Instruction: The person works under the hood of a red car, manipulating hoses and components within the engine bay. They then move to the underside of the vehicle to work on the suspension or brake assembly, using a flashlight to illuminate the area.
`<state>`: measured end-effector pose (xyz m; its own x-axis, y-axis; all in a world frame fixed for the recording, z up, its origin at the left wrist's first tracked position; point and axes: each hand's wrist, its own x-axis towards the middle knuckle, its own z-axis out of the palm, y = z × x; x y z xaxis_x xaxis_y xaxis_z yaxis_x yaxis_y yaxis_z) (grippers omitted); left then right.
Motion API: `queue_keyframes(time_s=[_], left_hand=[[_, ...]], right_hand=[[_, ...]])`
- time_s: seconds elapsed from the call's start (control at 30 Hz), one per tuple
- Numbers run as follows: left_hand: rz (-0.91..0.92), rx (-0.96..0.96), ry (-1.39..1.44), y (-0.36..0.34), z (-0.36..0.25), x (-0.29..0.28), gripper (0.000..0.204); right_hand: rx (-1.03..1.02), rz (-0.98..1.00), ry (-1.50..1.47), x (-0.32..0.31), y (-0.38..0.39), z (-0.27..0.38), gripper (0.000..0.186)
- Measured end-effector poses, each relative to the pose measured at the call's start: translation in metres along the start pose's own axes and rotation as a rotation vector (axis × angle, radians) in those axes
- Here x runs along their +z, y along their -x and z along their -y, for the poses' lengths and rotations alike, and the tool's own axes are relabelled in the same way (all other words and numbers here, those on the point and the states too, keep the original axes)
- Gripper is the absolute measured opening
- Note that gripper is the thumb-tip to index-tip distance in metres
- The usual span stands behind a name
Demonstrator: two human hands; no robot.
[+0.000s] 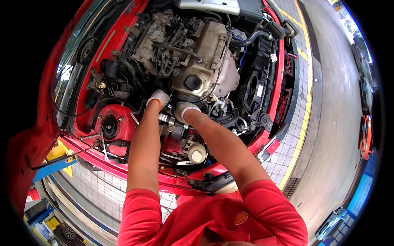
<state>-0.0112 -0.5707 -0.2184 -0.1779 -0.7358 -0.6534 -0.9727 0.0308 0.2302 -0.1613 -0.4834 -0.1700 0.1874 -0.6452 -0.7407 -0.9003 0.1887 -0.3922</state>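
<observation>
Both my hands, in white knitted gloves, reach down into the open engine bay of a red car. My left hand (159, 98) is at the near left side of the engine, its glove cuff edged in orange. Close beside it, my right hand (186, 110) is below the round black filler cap (193, 82) on the worn metal valve cover (210, 43). The fingers of both hands are hidden among the engine parts, so what they touch or hold does not show. A ribbed pipe section (163, 118) lies just under my wrists.
Nearer me stands a cream fluid reservoir (197, 154). A spanner (104, 148) rests by the red strut tower (110, 107) on the left. The radiator fan (251, 93) and thick black hoses (230, 119) are on the right. The red fender (164, 184) runs in front of me.
</observation>
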Motion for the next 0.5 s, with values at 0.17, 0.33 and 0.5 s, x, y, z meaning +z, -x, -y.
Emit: queue_keyframes(time_s=[0.17,0.33,0.5], left_hand=[[0.051,0.185,-0.118,-0.047,0.061,0.029,0.036],[0.073,0.321,-0.349,-0.053,0.054,0.032,0.037],[0.110,0.311,-0.308,-0.052,0.048,0.030,0.039]], right_hand=[[0.021,-0.067,0.001,0.000,-0.008,0.039,0.039],[0.099,-0.080,-0.023,-0.007,-0.011,0.049,0.040],[0.163,-0.123,-0.079,-0.006,-0.009,0.049,0.040]])
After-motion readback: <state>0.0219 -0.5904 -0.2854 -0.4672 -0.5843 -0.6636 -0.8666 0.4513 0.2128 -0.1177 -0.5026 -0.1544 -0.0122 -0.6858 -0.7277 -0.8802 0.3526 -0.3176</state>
